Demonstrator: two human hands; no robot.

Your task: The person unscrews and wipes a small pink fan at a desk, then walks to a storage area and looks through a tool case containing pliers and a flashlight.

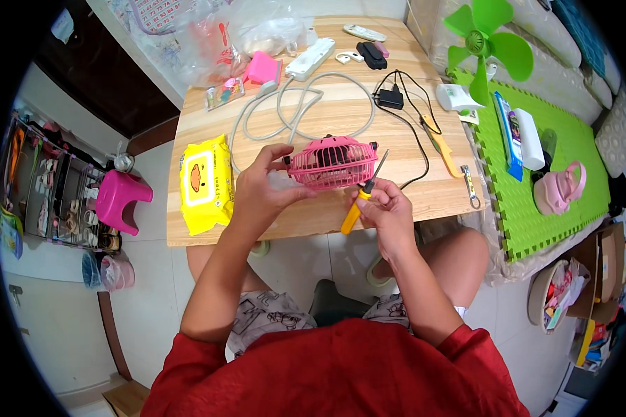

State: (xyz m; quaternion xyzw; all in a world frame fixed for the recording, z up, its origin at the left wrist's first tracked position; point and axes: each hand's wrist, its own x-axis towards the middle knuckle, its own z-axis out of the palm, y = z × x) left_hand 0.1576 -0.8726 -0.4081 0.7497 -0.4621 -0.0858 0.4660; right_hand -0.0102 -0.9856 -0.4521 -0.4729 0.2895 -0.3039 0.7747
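Observation:
My left hand (263, 186) grips the left side of a small pink fan (332, 162) with a wire grille, held just above the wooden table (299, 219). My right hand (386, 208) holds a yellow-handled screwdriver (363, 196), its dark shaft pointing up and right beside the fan's right edge. Both forearms come in from the lower edge, in red sleeves.
A yellow wet-wipe pack (205, 182) lies left of my hands. A white power strip (310, 58) with looped cable, a black charger (390, 98), yellow cutter (441, 147) and nail clipper (469, 185) lie on the table. Green fan blades (489, 43) and a green foam mat (542, 174) lie right; a pink stool (120, 199) stands left.

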